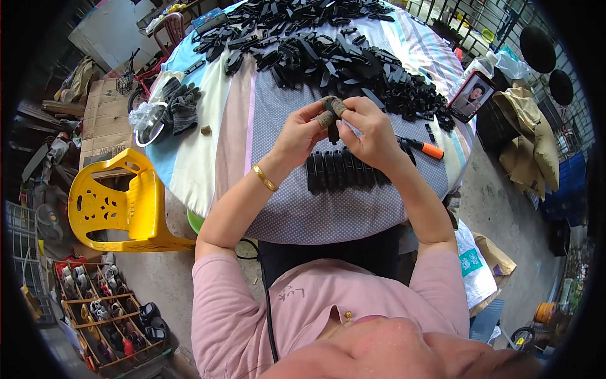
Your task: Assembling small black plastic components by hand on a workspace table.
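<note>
Both hands meet over the middle of the table, pinching one small black plastic part (332, 131) between them. My left hand (300, 131) wears cloth finger covers on its fingertips and a gold bangle at the wrist. Opposite it, my right hand (366, 129) grips the same part, with a cloth cover on at least one finger. The exact shape of the part is mostly hidden by the fingers. Just below the hands, a row of black plastic pieces (341, 172) lies side by side. An orange-handled tool (432, 150) rests to the right of my right wrist.
Large heaps of loose black parts (315, 57) cover the table's far side. A propped phone (471, 96) stands at the right edge. Dark gloves (182, 106) and a metal bowl (150, 131) sit at the left. A yellow plastic chair (142, 208) stands left of the table, near a shoe rack (107, 316).
</note>
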Demonstrator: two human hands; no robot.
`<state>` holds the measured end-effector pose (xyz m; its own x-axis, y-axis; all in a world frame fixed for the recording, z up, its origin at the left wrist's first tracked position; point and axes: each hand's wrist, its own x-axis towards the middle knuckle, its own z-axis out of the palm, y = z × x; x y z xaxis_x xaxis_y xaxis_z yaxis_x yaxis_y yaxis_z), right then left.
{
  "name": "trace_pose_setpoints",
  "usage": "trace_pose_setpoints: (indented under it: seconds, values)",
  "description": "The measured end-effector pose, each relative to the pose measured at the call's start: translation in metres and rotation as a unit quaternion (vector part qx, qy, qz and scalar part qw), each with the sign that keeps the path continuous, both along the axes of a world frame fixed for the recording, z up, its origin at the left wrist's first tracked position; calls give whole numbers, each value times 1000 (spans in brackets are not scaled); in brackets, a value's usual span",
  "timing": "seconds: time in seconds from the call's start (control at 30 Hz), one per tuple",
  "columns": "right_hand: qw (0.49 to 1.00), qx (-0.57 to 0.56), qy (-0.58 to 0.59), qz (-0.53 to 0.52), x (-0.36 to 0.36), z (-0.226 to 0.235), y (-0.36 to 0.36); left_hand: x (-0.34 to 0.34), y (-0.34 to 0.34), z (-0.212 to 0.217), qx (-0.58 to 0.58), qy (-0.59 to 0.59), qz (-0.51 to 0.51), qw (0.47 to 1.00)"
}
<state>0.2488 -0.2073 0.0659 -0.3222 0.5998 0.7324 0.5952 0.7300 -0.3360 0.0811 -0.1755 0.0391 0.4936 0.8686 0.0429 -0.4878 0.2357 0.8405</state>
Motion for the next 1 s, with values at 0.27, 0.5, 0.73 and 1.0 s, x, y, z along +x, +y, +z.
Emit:
trace_pose_setpoints:
  seconds: [0.27, 0.5, 0.73, 1.0]
  values:
    - [997, -28, 44, 54, 1, -5, 5, -8, -3, 24, 47, 65, -9, 997]
    - [990, -110, -85, -23, 16, -23, 17, -48, -16, 22, 78, 306, 76, 946]
    - [941, -199, -260, -86, 7, -35, 24, -60, -49, 6, 43, 473, 10, 880]
    - [976, -129, -100, -147, 38, -33, 41, -53, -62, 24, 254, 644, 21, 721]
